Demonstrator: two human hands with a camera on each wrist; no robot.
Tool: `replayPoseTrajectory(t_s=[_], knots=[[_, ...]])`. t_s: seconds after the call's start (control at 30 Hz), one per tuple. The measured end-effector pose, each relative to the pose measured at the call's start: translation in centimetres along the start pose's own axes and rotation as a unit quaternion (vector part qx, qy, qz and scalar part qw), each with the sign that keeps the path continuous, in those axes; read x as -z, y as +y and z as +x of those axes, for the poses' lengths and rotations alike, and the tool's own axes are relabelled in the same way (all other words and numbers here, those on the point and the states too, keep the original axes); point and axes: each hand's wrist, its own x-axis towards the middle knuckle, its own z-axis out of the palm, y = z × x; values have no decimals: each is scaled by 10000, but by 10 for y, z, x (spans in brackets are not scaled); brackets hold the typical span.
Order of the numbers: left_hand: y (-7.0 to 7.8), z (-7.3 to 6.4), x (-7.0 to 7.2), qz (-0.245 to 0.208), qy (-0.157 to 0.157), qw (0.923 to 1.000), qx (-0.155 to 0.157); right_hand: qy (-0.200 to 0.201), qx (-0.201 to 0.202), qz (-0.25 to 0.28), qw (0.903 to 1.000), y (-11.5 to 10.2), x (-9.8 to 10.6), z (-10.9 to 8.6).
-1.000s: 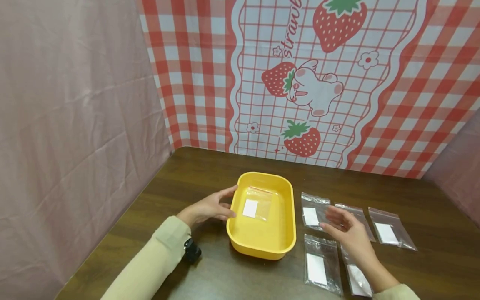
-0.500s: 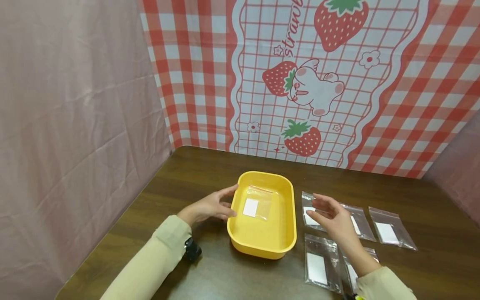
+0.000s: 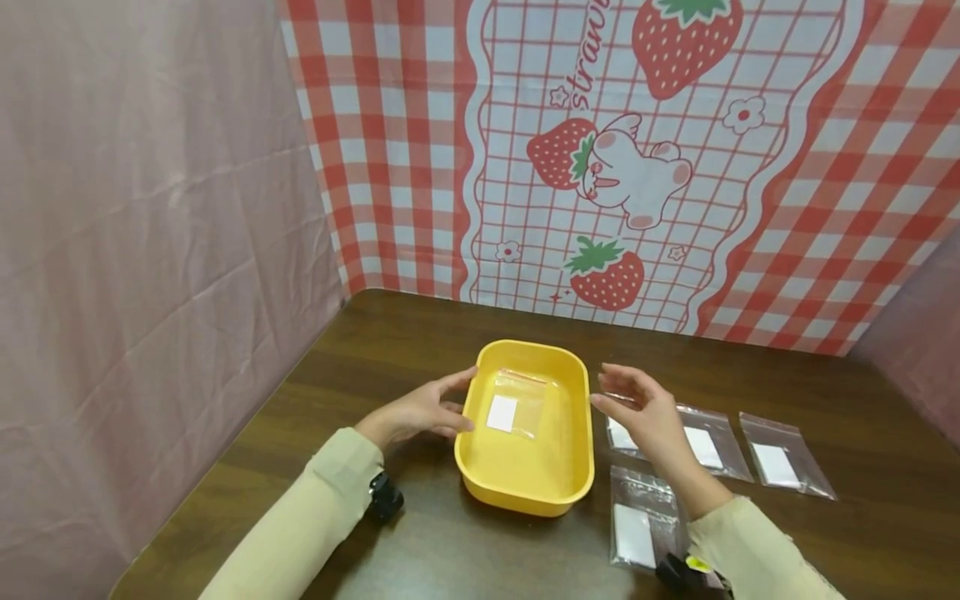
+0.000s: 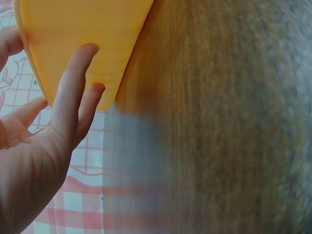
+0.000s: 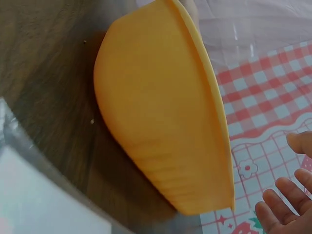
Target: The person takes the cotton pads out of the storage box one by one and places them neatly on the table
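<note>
A yellow plastic bin [image 3: 517,475] stands on the table, with one clear zip bag [image 3: 530,400] holding a white card lying inside. My left hand [image 3: 416,412] rests at the bin's left side; its fingers are extended and touch the rim and outer wall. In the left wrist view those fingers [image 4: 73,87] lie loosely along the yellow wall. My right hand [image 3: 648,417] hovers just right of the bin with relaxed, spread fingers and nothing in it. Beneath it, a zip bag [image 3: 622,437] is partly covered.
Right of the bin lie more zip bags with white cards: one at the front [image 3: 636,533], a middle bag [image 3: 708,442] and a far-right bag [image 3: 783,458]. The right sleeve [image 3: 750,550] covers part of this area. A checked strawberry cloth [image 3: 405,167] hangs behind the table.
My right hand has moved left from over the bags to beside the bin's right rim, its forearm now covering a front bag. The left hand and bin stay put.
</note>
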Motion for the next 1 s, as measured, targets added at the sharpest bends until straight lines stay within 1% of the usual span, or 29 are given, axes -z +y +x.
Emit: replayPoseTrajectory(t_s=[0.17,0.33,0.53,0.7,0.83,1.0], knots=[[0,0,0,-14,48,10000,-14,-132,16,242,9996,-6,-11,9],[2,-1,-1,51,75,10000,31,-181,10,223,9996,-14,-22,17],[3,0,-1,121,101,9998,117,-281,96,188,9994,-25,-29,28],[2,1,-1,68,114,9998,123,-407,168,352,9984,-33,-36,39],[2,1,0,109,156,9997,165,-429,89,328,9985,-37,-44,48],[2,1,0,128,144,9997,170,-402,-139,395,9983,-40,-54,61]])
